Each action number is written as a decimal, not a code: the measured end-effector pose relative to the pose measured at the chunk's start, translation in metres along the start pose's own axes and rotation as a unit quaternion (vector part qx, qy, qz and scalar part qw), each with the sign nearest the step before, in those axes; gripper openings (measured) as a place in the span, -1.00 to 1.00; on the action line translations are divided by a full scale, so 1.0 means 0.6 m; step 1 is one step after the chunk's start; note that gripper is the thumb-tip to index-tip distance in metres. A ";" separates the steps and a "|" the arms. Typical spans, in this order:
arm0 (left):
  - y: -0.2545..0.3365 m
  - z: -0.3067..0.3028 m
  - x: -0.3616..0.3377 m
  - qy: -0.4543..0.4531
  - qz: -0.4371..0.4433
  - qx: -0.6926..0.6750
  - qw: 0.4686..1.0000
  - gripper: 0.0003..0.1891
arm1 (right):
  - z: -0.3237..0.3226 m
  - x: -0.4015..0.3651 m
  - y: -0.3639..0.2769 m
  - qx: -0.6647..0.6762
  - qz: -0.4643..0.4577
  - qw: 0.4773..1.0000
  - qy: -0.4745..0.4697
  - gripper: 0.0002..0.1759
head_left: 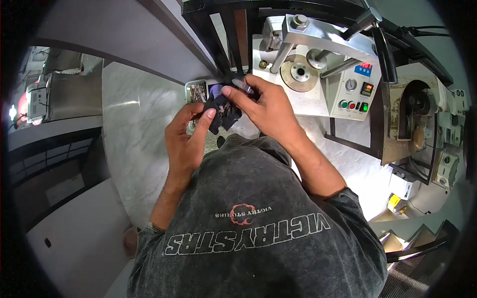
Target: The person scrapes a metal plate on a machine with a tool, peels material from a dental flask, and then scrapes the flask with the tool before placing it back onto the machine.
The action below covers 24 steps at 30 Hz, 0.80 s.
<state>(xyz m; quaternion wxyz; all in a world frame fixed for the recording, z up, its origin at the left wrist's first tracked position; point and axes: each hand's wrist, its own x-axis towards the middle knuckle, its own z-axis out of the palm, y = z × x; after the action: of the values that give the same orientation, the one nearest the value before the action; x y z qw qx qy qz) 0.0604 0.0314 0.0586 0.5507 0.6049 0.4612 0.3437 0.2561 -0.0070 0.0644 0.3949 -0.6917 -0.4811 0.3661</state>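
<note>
A crumpled piece of black cloth [226, 119] hangs between my two hands, in front of my chest. My left hand [186, 134] pinches its left edge between thumb and fingers. From the other side, my right hand [268, 109] grips the upper right part with thumb and bent fingers. A pale, shiny piece [242, 85] shows by the right fingertips; its kind cannot be made out. Just beyond the left fingertips stands a light plastic tray [188, 92] with several small metal parts [198, 93] in it. Something purple [216, 91] shows behind the cloth.
A white machine [318, 102] with a round metal plate [299, 72], thick posts, a gauge [351, 85], digital displays and buttons stands at the right. Its black-handled lever [386, 54] juts out. A black metal frame [208, 35] rises ahead; another machine [415, 107] stands further right.
</note>
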 end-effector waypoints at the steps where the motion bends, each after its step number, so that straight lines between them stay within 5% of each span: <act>1: 0.002 0.000 0.000 -0.003 0.016 0.015 1.000 -0.82 | 0.007 0.004 0.013 0.060 -0.016 0.998 0.011 -0.57; 6: 0.035 0.006 -0.009 -0.013 0.015 -0.055 0.998 -0.85 | 0.001 -0.004 0.024 0.159 -0.020 0.987 0.007 -0.67; 10: 0.005 -0.023 -0.005 0.115 0.132 -0.074 0.982 -0.90 | -0.018 0.016 0.089 0.117 -0.027 0.977 0.178 -0.65; 16: 0.028 -0.016 -0.010 0.067 0.110 -0.057 0.990 -0.89 | -0.028 0.001 0.104 0.178 0.007 0.984 0.010 -0.77; 24: 0.023 -0.016 -0.012 0.082 0.086 -0.054 0.991 -0.87 | -0.014 -0.009 0.070 0.191 -0.025 0.977 0.095 -0.68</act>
<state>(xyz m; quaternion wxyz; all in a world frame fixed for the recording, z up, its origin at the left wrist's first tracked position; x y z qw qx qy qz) 0.0517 0.0282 0.0743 0.5111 0.5816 0.4319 0.4625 0.2781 -0.0232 0.0312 0.5727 -0.6228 -0.3800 0.3739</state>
